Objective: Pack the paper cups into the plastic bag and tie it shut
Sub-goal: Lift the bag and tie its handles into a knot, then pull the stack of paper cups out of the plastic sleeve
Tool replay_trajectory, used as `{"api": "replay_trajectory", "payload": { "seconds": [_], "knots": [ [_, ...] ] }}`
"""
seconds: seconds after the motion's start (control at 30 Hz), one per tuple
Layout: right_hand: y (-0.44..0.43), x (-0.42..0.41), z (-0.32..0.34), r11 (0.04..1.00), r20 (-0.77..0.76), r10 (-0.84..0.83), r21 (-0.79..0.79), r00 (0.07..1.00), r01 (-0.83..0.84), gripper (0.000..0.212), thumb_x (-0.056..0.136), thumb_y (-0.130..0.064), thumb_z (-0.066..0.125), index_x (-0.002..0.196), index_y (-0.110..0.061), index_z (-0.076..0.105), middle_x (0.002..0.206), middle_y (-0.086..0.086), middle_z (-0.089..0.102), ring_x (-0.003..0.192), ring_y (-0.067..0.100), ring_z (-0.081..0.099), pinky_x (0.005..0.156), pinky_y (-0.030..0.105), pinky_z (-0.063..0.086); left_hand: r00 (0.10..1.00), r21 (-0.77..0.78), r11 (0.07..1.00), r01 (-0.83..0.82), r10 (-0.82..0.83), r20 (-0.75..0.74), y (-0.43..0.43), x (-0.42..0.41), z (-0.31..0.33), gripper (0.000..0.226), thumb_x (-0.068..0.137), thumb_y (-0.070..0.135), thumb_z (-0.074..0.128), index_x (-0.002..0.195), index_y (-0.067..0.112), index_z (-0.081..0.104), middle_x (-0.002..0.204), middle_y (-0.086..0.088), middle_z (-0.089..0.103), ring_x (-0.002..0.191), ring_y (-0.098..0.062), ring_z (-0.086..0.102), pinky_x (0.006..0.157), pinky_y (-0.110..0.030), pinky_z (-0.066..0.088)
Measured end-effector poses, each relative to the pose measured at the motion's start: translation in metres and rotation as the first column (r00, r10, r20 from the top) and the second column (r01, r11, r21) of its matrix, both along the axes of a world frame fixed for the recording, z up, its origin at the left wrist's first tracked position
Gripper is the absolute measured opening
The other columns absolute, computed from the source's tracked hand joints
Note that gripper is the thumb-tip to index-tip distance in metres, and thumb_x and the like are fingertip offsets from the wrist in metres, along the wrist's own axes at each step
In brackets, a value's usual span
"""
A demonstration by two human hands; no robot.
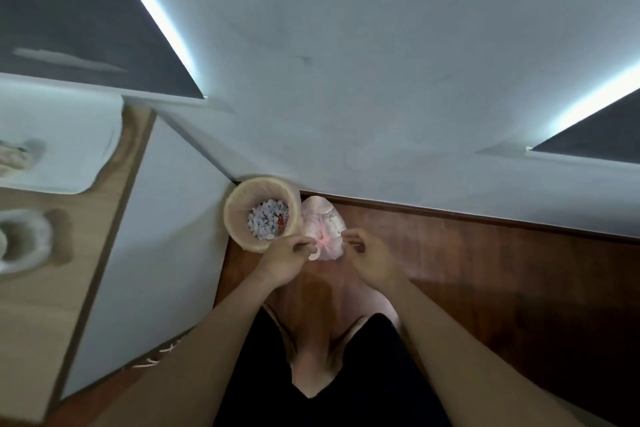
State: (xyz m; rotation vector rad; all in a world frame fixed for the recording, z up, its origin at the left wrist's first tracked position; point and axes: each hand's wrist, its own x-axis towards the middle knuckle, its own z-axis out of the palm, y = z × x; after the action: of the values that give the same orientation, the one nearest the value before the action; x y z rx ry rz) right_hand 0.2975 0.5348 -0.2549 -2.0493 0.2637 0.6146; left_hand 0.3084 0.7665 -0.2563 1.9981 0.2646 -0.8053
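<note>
Looking straight down through the head camera, the pink plastic bag (pixel 323 218) sits on the wooden floor (pixel 485 270) at the foot of the white wall (pixel 381 114). It is just beside a round wastebasket (pixel 230 218) that has a pinkish liner and pale paper scraps (pixel 266 220) in its bottom. The bag is bulged out. Pale printed shapes show through the film, and I take them for the paper cups (pixel 329 216), though they are too blurred to be sure. The bag's mouth is drawn together into a reddish gather on the near side, between the two hands.

The left hand (pixel 289 256) has its grip pinched on a strip of the film, with a pale loop hanging just below the fingers. The right hand (pixel 372 260) has its grip curled, and the fingertips look pinched on the opposite tail. That strand is thin and hard to make out.

To my eye the load is very light and the film is soft, slick and easily stretched. The cups inside would crush under a squeeze. I would hold the two tails close to the gather, leave the bulging body alone, and draw outward evenly and gently so the film does not tear.
</note>
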Motion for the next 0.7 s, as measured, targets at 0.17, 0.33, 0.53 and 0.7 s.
{"api": "replay_trajectory", "payload": {
  "seconds": [0.17, 0.33, 0.53, 0.7],
  "knots": [
    [0.0, -0.009, 0.102, 0.999, 0.052, 0.049, -0.02, 0.997, -0.048, 0.026, 0.103, -0.023, 0.073, 0.128, -0.019, 0.075, 0.124, -0.004, 0.08, 0.109, 0.013, 0.077, 0.101, 0.036, 0.062, 0.998, -0.041, 0.998, -0.054, 0.056, 0.038, 0.007, -0.027, 0.115, 0.012, 0.106, 0.029, 0.072, 0.114, 0.025, 0.081, 0.113, 0.008, 0.081, 0.097, -0.018, 0.083, 0.103, -0.044, 0.062],
    [0.006, -0.016, 0.18, 0.992, 0.138, 0.126, -0.042, 0.982, -0.122, 0.018, 0.103, -0.025, 0.073, 0.121, -0.022, 0.075, 0.121, -0.008, 0.08, 0.107, 0.013, 0.077, 0.102, 0.041, 0.061, 0.99, -0.051, 0.992, -0.114, 0.118, 0.08, 0.037, -0.059, 0.167, 0.026, 0.095, 0.05, 0.072, 0.108, 0.032, 0.084, 0.113, 0.012, 0.083, 0.106, -0.012, 0.08, 0.103, -0.049, 0.064],
    [0.024, -0.026, 0.236, 0.979, 0.211, 0.201, -0.063, 0.957, -0.192, 0.018, 0.103, -0.019, 0.073, 0.121, -0.017, 0.076, 0.117, -0.005, 0.08, 0.109, 0.016, 0.076, 0.103, 0.033, 0.057, 0.969, 0.008, 0.98, -0.199, 0.196, 0.148, 0.047, -0.093, 0.249, 0.022, 0.105, 0.033, 0.069, 0.113, 0.02, 0.085, 0.115, 0.009, 0.082, 0.102, -0.011, 0.078, 0.102, -0.04, 0.063],
    [0.056, -0.031, 0.25, 0.953, 0.213, 0.304, -0.077, 0.928, -0.294, 0.022, 0.103, -0.023, 0.073, 0.123, -0.016, 0.077, 0.119, -0.004, 0.08, 0.108, 0.013, 0.075, 0.105, 0.033, 0.057, 0.938, -0.022, 0.95, -0.313, 0.312, 0.15, 0.075, -0.132, 0.266, 0.018, 0.105, 0.036, 0.067, 0.111, 0.032, 0.083, 0.117, 0.01, 0.084, 0.098, -0.017, 0.083, 0.096, -0.039, 0.062]
  ]
}}
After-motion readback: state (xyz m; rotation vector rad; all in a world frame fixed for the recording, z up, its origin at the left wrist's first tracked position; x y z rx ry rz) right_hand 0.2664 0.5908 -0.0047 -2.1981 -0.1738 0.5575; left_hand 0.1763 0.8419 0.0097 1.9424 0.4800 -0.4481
